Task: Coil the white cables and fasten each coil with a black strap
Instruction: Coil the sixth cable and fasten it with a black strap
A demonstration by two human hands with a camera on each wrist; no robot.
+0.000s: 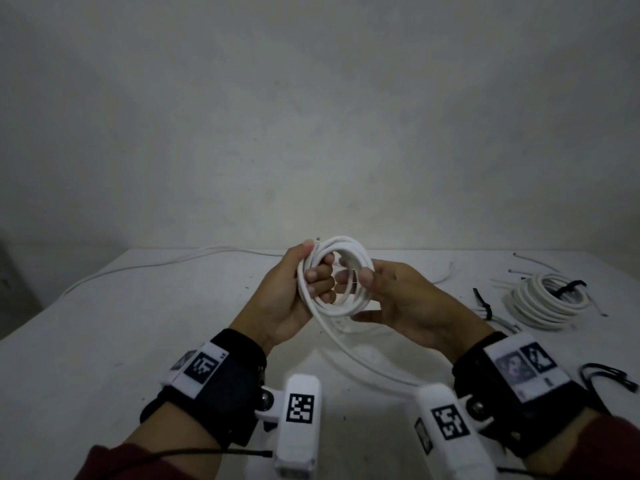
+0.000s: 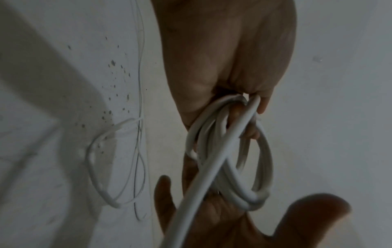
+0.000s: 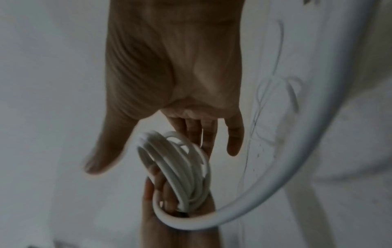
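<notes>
My left hand (image 1: 313,271) grips a coil of white cable (image 1: 346,244) by its left side, fingers curled through the loops and thumb on top. This hand (image 2: 233,83) and the coil (image 2: 263,159) show close up in the left wrist view. My right hand (image 1: 367,278) is against the coil's right side, fingers straight behind the loops. In the right wrist view that hand (image 3: 191,127) is spread, thumb held apart from the coil (image 3: 180,164). A loose tail of the cable (image 1: 332,337) runs from the coil down to the table and arcs wide (image 3: 318,134).
On the white table (image 1: 104,341), a finished coil (image 1: 543,299) with a black strap (image 1: 571,285) lies at the right. A loose black strap (image 1: 483,301) is beside it, more black straps (image 1: 609,374) nearer me. Another white cable (image 1: 156,263) trails along the far left.
</notes>
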